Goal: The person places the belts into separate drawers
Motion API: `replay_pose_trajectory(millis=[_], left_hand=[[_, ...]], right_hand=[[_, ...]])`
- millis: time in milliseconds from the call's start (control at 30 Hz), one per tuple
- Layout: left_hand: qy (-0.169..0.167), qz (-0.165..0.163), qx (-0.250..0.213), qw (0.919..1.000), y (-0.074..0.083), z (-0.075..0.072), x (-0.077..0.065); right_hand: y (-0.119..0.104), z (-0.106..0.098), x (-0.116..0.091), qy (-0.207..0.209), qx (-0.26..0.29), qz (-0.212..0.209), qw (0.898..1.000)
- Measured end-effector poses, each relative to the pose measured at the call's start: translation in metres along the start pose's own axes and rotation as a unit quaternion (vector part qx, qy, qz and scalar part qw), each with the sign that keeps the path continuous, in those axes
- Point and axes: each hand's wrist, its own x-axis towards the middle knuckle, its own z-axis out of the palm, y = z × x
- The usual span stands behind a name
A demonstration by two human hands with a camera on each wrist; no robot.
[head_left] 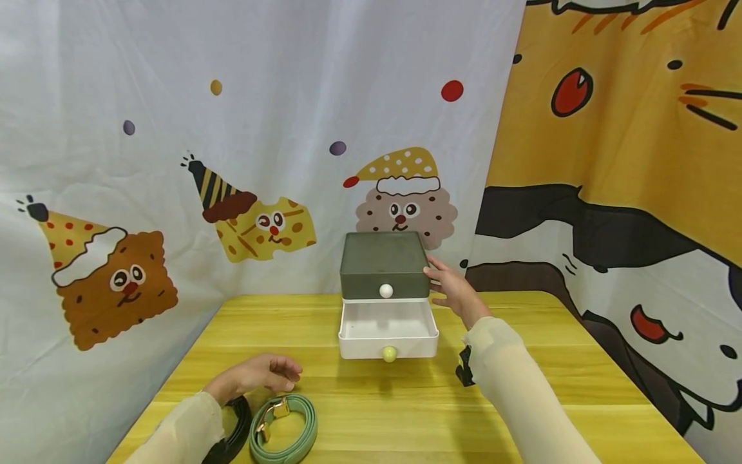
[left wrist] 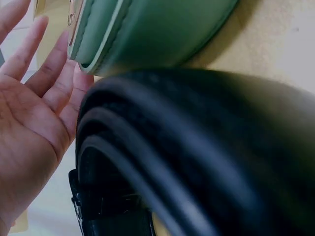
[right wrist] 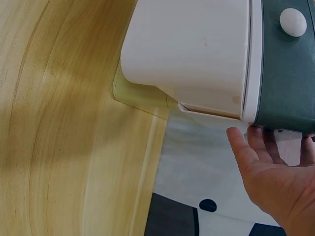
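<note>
A small two-tier drawer box stands at the back of the table. Its dark green top drawer (head_left: 371, 283) has a white knob and is pushed in. Below, the white drawer (head_left: 371, 348) with a yellow-green knob is pulled out, and nothing shows inside. My right hand (head_left: 455, 290) rests its fingertips against the green tier's right side, fingers extended in the right wrist view. Loosely bent and holding nothing, my left hand (head_left: 261, 374) hovers by a coiled green belt (head_left: 311, 425) with a gold buckle. A coiled black belt (left wrist: 162, 128) lies beside it, partly hidden by the left sleeve in the head view.
The wood-grain table (head_left: 371, 412) ends at a white curtain (head_left: 278, 129) printed with cartoon figures. A yellow and black printed curtain (head_left: 608, 154) closes off the right side.
</note>
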Motion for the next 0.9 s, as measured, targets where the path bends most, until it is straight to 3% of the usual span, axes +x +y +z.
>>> replay_pose_trajectory(millis=[300,900], left_hand=[[-0.051,0.002,-0.011,0.9986,-0.009,0.001,-0.002],[-0.064,0.003,-0.010,0.9979,-0.016,0.007,-0.002]], right_hand=[[-0.001,0.001,-0.001,0.001,0.002,-0.001,1.000],[0.000,0.000,0.000,-0.004,0.006,-0.003,1.000]])
